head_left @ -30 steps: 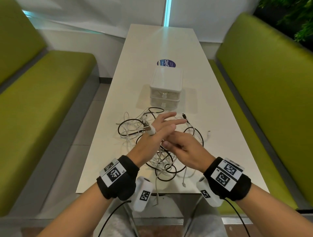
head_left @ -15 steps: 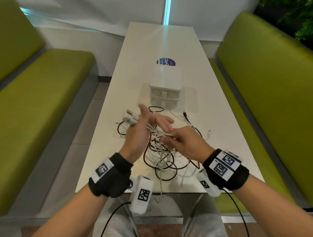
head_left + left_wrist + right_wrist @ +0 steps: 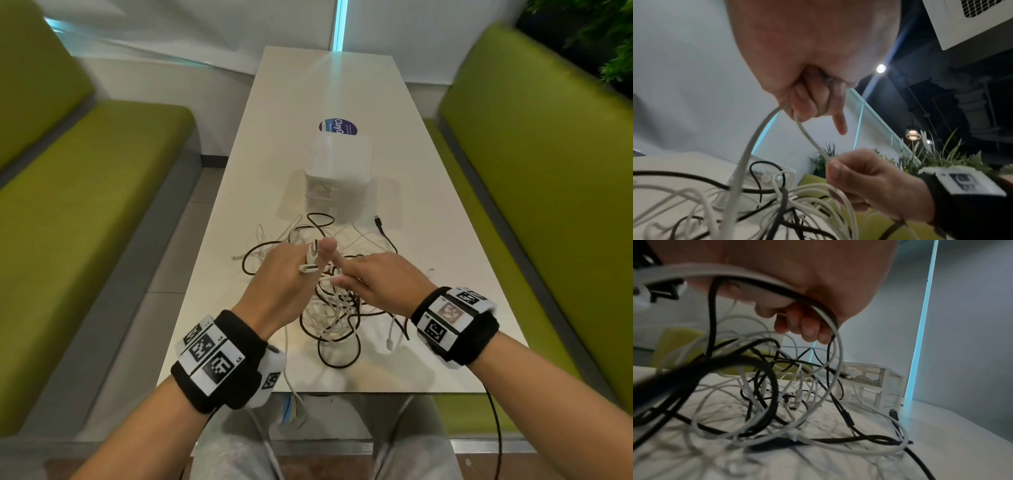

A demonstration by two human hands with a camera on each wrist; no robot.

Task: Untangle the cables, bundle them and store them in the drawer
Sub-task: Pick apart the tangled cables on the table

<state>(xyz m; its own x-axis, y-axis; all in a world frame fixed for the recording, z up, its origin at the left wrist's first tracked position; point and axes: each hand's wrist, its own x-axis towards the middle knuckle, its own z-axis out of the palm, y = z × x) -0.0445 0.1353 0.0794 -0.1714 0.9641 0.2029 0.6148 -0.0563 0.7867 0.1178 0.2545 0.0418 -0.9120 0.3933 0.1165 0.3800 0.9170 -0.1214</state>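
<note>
Here, the head view shows my left hand (image 3: 281, 274) and my right hand (image 3: 380, 281) raised close together over a tangled heap of thin white and black cables (image 3: 335, 318) lying on the near end of the long white table (image 3: 445, 240). Two white plug ends stick up past my left thumb; how the fingers lie is hidden from above. The left wrist view supplies this: my left fingers (image 3: 807, 100) are curled round a smooth, round white cable (image 3: 748, 151), and a short stretch of it runs taut to my right hand (image 3: 865, 180), which pinches it between thumb and forefinger. The right wrist view adds that my right fingers (image 3: 807, 327) curl inward, with a white loop and a black loop (image 3: 764, 382) hanging beneath the palm down into the heap.

The small white plastic drawer unit (image 3: 339, 171) stands on the table just beyond the heap, its two stacked drawers pushed in. Through the translucent front in the right wrist view (image 3: 869, 378), pale shapes show inside the upper drawer; I cannot tell what they are.

A black plug end (image 3: 378, 222) lies on the table just to the right of the unit's near corner. A round dark-blue sticker (image 3: 337, 126) lies flat behind the unit. Olive-green padded benches (image 3: 85, 192) flank the table.
</note>
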